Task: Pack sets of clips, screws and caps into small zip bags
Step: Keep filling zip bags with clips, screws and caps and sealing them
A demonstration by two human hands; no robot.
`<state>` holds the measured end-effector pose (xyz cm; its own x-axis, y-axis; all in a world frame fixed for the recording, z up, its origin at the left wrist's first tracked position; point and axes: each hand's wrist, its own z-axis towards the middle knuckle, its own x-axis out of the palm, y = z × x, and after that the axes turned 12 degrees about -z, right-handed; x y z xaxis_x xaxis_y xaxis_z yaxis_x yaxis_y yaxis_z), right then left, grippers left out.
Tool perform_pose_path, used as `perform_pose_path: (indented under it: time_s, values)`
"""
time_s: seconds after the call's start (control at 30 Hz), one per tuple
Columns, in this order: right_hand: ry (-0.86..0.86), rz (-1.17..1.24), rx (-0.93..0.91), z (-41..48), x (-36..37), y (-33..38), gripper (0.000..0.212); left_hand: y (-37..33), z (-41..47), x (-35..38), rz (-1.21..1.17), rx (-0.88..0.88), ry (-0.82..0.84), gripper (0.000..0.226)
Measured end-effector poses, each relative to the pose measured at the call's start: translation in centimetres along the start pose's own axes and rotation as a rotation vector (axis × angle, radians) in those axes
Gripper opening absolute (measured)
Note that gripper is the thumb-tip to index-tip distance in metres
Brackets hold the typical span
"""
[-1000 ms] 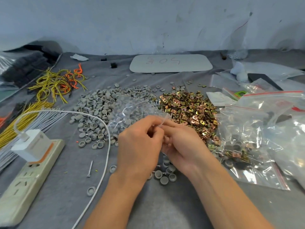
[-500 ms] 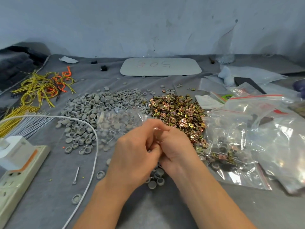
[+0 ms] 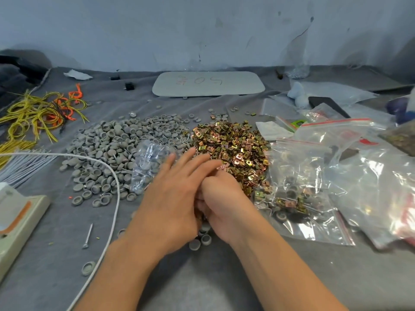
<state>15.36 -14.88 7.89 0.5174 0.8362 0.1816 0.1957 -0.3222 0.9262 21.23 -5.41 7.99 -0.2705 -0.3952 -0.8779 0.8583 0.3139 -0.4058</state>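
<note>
Where the 2 hands meet: near middle of the worktop (image 3: 224, 279), left hand (image 3: 170, 205) laid over right hand (image 3: 226, 198).
Left grip: open, fingers straight, tips at the near edge of the clips (image 3: 233, 147).
Right grip: fingers curled under the left; contents hidden, cannot tell.
Small zip bag (image 3: 147, 162): clear, blurred, just left of the left fingers, over the grey caps (image 3: 105, 149).
Screw (image 3: 88, 235): near left, beside the white cable (image 3: 113, 198).
Far right: large bag (image 3: 301, 223) of mixed parts.

Matt grey plastic caps (image 3: 107, 151) lie beside shiny brassy metal clips (image 3: 233, 147). Glossy clear zip bags (image 3: 314, 187) crinkle right of the clips, on rough grey cloth (image 3: 224, 277).
</note>
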Motion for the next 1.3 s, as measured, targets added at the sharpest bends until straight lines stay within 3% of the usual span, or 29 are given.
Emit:
perform_pose_path:
  time_s: [0.17, 0.23, 0.3, 0.47, 0.53, 0.67, 1.0, 1.13, 1.3]
  values:
    - [0.107, 0.015, 0.037, 0.3, -1.1, 1.6, 0.029, 1.2, -0.3, -0.3, 0.121, 0.009, -0.024, 0.125]
    - [0.191, -0.055, -0.031, -0.3, -1.1, 2.0, 0.032, 1.1, -0.1, 0.0, 0.083, -0.033, -0.148, 0.116]
    - [0.146, -0.178, -0.042, -0.5, -1.6, 2.0, 0.024, 0.8, 0.2, 0.4, 0.004, -0.104, -0.285, 0.097]
    - [-0.637, -0.919, -0.266, 1.4, -5.7, 3.5, 0.028, 0.7, 0.2, 0.7, -0.090, -0.252, -0.425, 0.071]
    - [-0.651, -1.175, -0.217, 2.9, -7.6, 4.0, 0.034, 1.0, 0.1, 0.7, -0.109, -0.299, -0.392, 0.073]
    - [-0.435, -1.583, -0.154, 4.9, -8.2, 4.0, 0.042, 1.7, 0.3, 0.7, -0.122, -0.308, -0.334, 0.077]
    - [-0.495, -1.445, -0.169, 5.5, -9.1, 3.4, 0.017, 2.4, 0.3, 0.8, -0.129, -0.335, -0.327, 0.083]
    - [-0.544, -1.406, -0.175, 5.5, -9.1, 2.9, 0.016, 2.3, 0.1, 0.8, -0.152, -0.329, -0.339, 0.082]
    - [-0.642, -1.220, -0.322, 4.9, -9.5, 2.5, 0.018, 2.6, 0.2, 0.6, -0.157, -0.340, -0.334, 0.082]
